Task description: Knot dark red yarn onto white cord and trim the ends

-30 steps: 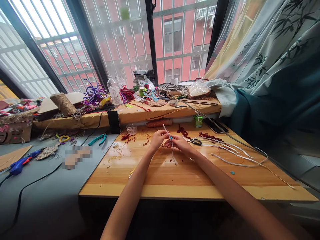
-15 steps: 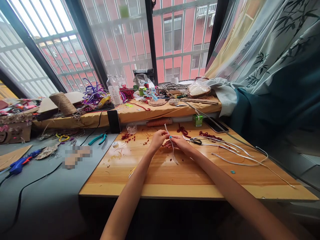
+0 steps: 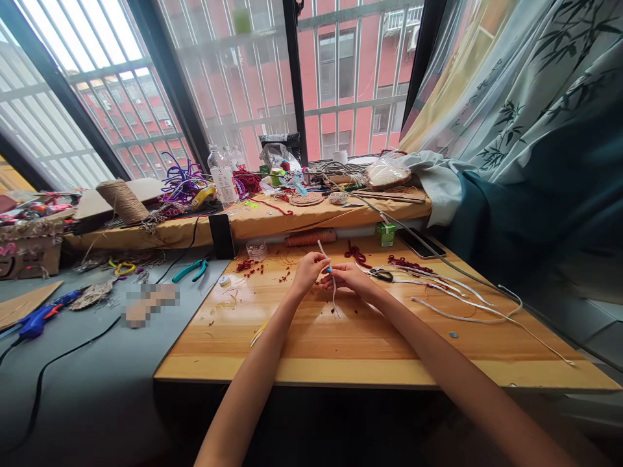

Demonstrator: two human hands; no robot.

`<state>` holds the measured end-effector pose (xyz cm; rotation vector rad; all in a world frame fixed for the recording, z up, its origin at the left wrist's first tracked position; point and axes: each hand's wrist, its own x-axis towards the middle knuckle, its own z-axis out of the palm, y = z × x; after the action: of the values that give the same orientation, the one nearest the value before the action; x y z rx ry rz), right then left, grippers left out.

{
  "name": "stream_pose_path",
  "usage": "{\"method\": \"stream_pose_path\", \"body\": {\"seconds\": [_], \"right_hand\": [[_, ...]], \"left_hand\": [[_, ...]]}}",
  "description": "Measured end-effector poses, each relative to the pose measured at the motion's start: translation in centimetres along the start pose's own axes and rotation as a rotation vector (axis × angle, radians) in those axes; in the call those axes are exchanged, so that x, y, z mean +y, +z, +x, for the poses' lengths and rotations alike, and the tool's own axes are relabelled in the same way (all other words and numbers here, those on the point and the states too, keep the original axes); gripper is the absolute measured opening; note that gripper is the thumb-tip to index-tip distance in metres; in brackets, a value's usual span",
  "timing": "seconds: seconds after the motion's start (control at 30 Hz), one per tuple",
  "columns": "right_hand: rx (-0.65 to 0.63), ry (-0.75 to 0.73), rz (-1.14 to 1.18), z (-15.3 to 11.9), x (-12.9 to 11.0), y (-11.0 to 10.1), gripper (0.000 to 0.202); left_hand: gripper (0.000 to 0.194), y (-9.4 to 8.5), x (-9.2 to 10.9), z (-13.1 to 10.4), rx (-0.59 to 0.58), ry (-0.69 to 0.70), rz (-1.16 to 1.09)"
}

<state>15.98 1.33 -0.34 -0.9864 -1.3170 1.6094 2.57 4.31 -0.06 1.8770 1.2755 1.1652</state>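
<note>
A short white cord (image 3: 334, 295) runs up between my two hands, one end pointing up and the other hanging toward the tabletop. My left hand (image 3: 309, 269) pinches its upper part between thumb and fingertips. From the other side my right hand (image 3: 351, 277) grips the cord just below, fingers curled. A small bright blue spot (image 3: 329, 269) shows at the fingertips, where the hands meet; I cannot tell whether it is a bead or a nail. Black-handled scissors (image 3: 382, 275) lie just right of my right hand, partly under white cords (image 3: 452, 285).
Dark red cord (image 3: 357, 253) and scraps lie beyond my hands on the wooden table (image 3: 341, 370). A green box (image 3: 385, 234), a phone (image 3: 419, 242) and a spool of reddish twine (image 3: 310, 238) stand along the back. Teal pliers (image 3: 191, 270) and a blue glue gun (image 3: 41, 316) are left.
The white cord has shifted slightly left and its hanging lower end has swung a little up and left. Both hands keep their pinch, with only small finger movement.
</note>
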Motion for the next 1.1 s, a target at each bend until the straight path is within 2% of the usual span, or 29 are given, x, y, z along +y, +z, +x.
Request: {"method": "stream_pose_path", "body": {"seconds": [0.27, 0.43, 0.53, 0.67, 0.8, 0.87, 1.03, 1.1], "right_hand": [[0.017, -0.020, -0.081, 0.2, 0.0, -0.2, 0.014], [0.216, -0.177, -0.189, 0.1, 0.1, -0.3, 0.004], [0.290, -0.250, -0.209, -0.1, 0.0, -0.3, 0.007], [0.302, -0.229, -0.124, 0.1, -0.2, -0.4, 0.011], [0.330, -0.192, 0.045, 0.4, -0.4, -1.3, 0.021], [0.331, -0.176, 0.114, 0.3, -0.5, -1.7, 0.022], [0.305, -0.137, 0.234, 0.2, -0.3, -1.6, 0.017], [0.306, -0.125, 0.265, 0.2, -0.3, -1.5, 0.013]], "left_hand": [[0.010, 0.0, 0.0, 0.0, 0.003, 0.014, -0.001], [0.013, -0.1, -0.1, 0.0, 0.023, 0.030, -0.014], [0.016, 0.0, -0.2, 0.0, 0.026, 0.049, -0.025], [0.017, 0.0, 0.0, 0.1, 0.019, 0.092, -0.030], [0.013, -0.2, 0.4, -0.2, 0.075, 0.155, 0.002], [0.015, -0.2, 0.6, -0.7, 0.086, 0.205, 0.073], [0.029, 0.2, 0.9, -1.9, -0.027, 0.416, 0.553], [0.030, 0.3, 1.0, -2.1, -0.033, 0.460, 0.639]]}}
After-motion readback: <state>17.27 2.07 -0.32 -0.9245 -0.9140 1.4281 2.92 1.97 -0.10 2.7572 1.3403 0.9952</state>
